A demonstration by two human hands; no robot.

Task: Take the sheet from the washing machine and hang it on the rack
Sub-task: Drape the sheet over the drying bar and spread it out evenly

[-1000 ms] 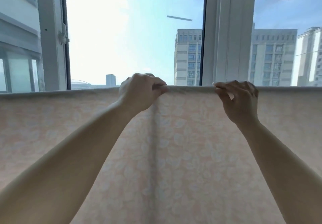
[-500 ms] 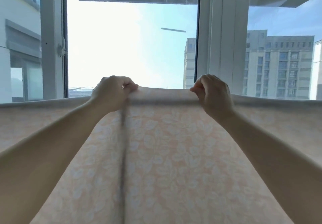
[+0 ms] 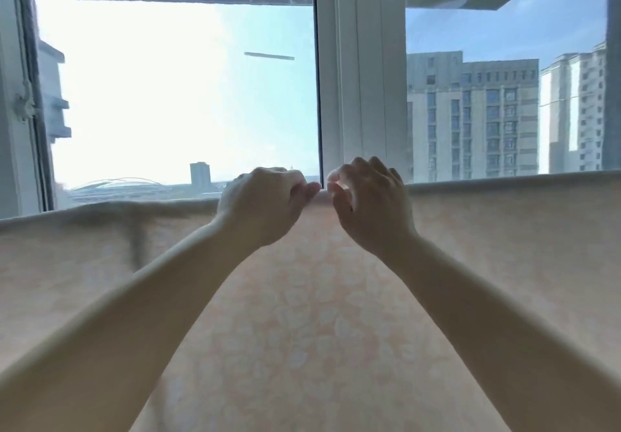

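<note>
sheet (image 3: 302, 314): pale peach fabric with a faint white leaf print, draped over a horizontal line that spans the view, its folded top edge running side to side; the rack beneath is hidden by the cloth. a vertical crease hangs down from the sheet's top edge toward the left.

window frame (image 3: 361, 78): white upright post, directly behind the sheet's top edge at the middle, glass panes to either side of it.

buildings (image 3: 470, 115): tall blocks seen through the pane above the sheet's right half; a low arched roof and one distant tower above its left half.

left hand (image 3: 265, 208): at the sheet's top edge, just left of the post, fingers (image 3: 304, 191) curled over the fold and grasping it.

right hand (image 3: 369, 206): just beside the left hand on the same edge, fingers bent and partly spread; whether they pinch the cloth cannot be told.
</note>
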